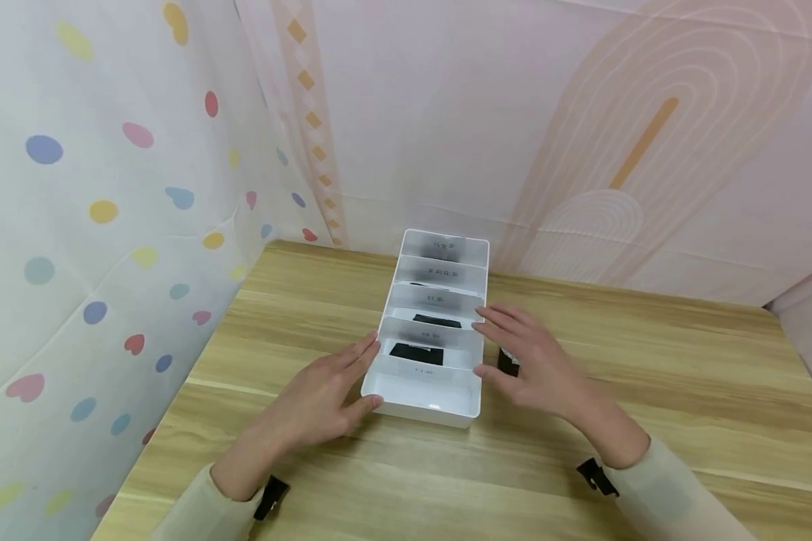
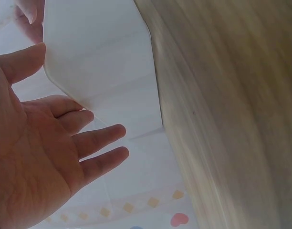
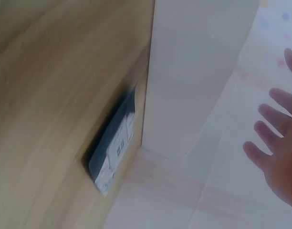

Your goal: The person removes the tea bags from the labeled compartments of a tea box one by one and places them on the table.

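A long white box (image 1: 422, 412) split by dividers into several compartments lies on the table, dark lettering on the dividers. Flat black pieces (image 1: 416, 355) show in some of its middle compartments; the nearest compartment holds nothing visible. My left hand (image 1: 321, 394) is at the box's near left side, its thumb by the front corner and fingertips at the rim. On the opposite side, my right hand (image 1: 534, 364) has its fingertips by the right rim, fingers extended. Partly hidden under that hand, a small black packet (image 1: 508, 364) with a pale printed label (image 3: 118, 143) lies on the table.
The wood-grain table (image 1: 298, 308) meets a pale patterned curtain (image 1: 433, 113) at the back, just behind the box. A curtain with coloured dots and hearts (image 1: 135, 173) hangs along the left. Black straps (image 1: 271, 497) sit at both wrists.
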Tool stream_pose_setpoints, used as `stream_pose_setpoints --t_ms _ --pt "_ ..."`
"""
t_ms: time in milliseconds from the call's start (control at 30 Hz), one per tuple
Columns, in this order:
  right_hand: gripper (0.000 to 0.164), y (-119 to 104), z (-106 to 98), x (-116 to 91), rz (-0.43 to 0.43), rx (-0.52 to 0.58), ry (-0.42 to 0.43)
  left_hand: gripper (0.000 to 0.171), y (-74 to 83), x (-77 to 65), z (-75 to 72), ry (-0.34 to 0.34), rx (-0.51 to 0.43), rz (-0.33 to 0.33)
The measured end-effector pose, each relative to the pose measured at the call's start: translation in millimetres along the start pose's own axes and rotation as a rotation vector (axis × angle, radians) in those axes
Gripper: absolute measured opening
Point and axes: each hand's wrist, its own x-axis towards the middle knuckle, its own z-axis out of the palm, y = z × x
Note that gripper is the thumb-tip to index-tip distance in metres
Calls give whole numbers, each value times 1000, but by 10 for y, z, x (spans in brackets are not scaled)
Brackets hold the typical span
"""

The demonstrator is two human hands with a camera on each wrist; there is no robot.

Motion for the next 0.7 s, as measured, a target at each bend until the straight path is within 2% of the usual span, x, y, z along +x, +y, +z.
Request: stream_pose_setpoints --t_ms 167,367,467,700 --pt "60 -72 75 54 -1 -40 -44 81 4 7 -8 -2 0 -6" --pt "62 -136 205 131 -44 -77 -46 81 9 19 -15 -7 -5 -10" --pt "60 -179 270 156 -32 -55 -68 81 11 17 -10 -6 -5 -14" --pt "46 -270 405 208 13 12 -135 80 11 1 2 1 -6 -13"
